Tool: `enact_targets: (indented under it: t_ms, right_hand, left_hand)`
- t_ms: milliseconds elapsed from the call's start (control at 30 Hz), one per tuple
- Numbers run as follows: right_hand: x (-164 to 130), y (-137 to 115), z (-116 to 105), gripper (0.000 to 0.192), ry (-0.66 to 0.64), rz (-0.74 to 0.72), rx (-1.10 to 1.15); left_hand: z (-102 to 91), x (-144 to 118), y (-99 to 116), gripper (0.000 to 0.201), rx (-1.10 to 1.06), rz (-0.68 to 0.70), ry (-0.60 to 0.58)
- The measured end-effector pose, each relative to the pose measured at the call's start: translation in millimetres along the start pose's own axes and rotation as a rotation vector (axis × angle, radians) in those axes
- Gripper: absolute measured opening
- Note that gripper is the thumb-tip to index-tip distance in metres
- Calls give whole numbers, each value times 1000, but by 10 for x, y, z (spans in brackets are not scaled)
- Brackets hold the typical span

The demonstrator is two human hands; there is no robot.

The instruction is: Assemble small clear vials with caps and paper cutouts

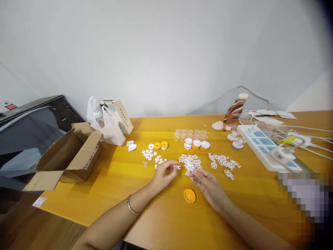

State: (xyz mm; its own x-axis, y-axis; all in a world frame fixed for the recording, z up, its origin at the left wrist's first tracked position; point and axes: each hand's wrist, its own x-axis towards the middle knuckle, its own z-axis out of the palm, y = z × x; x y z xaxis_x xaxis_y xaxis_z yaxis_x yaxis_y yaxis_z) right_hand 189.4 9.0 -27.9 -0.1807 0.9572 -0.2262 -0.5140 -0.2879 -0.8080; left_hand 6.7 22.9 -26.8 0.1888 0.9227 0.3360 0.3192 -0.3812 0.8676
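Hands (186, 178) at white plastic pieces (189, 163)

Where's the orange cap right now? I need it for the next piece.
In the head view, the orange cap lies on the table near the front edge, just left of the right hand and below the white plastic pieces.

On the worktop (260, 208), a cardboard box (69, 154) sits at the left edge with a plastic bag (110, 128) behind it. A power strip (265, 147) lies toward the right edge, a bottle (235, 109) behind it near the back edge. Small cut pieces (191, 162) lie mid-worktop, a lid (189, 195) in front of them.
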Motion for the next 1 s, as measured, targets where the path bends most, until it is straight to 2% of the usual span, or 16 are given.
enact_targets:
  t_ms: [167,300,467,633,733,800,1000]
  right_hand:
    - [-12,25,2,19,-28,17,-1]
    - [-11,29,-7,18,-31,19,-17]
    - [-13,27,-10,19,-42,25,-41]
    - [-35,9,9,19,-62,31,-57]
    - [-49,-4,26,19,-66,26,-61]
    - [-53,-7,32,19,-65,23,-60]
    - [-44,-1,25,19,-64,20,-71]
  left_hand:
    - [15,45,-4,29,-312,-201,-29]
    - [-11,76,33,32,-345,-220,-47]
    - [-139,160,213,29,-244,-116,-170]
    - [-266,319,435,22,3,147,-422]
    - [-275,413,487,25,108,275,-524]
    - [-262,454,483,27,148,304,-573]
    - [-242,475,453,29,101,267,-644]
